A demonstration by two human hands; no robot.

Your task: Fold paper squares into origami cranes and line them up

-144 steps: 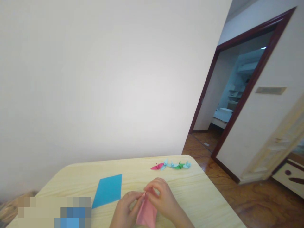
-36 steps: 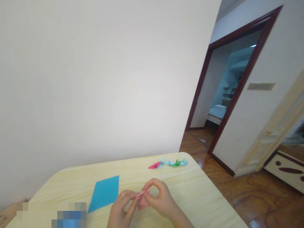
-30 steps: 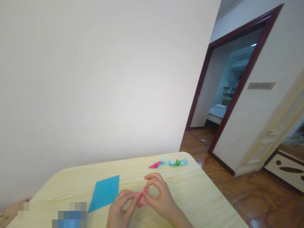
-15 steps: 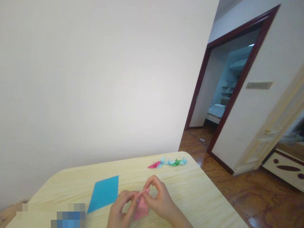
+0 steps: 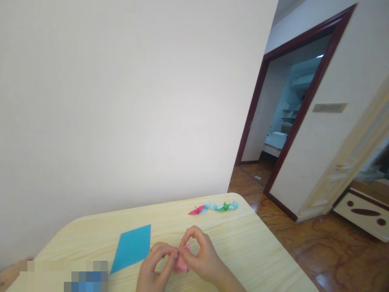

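Note:
A small folded pink paper (image 5: pixel 181 263) is pinched between both my hands just above the light wooden table (image 5: pixel 258 251). My left hand (image 5: pixel 153 269) grips its left side with thumb and forefinger. My right hand (image 5: pixel 202 257) pinches the top edge, fingers curled in an arch. Most of the paper is hidden by my fingers. A flat blue paper sheet (image 5: pixel 132 247) lies on the table left of my hands.
A row of small folded paper cranes (image 5: pixel 212 207), pink, light blue and green, sits near the table's far right corner. A white wall stands behind the table. To the right, an open doorway (image 5: pixel 282 121) with a dark frame leads off over a wooden floor.
The pink paper was a larger hanging flap several seconds ago; it is now a smaller folded piece. My fingers have shifted slightly on it, and the view has drifted a little left.

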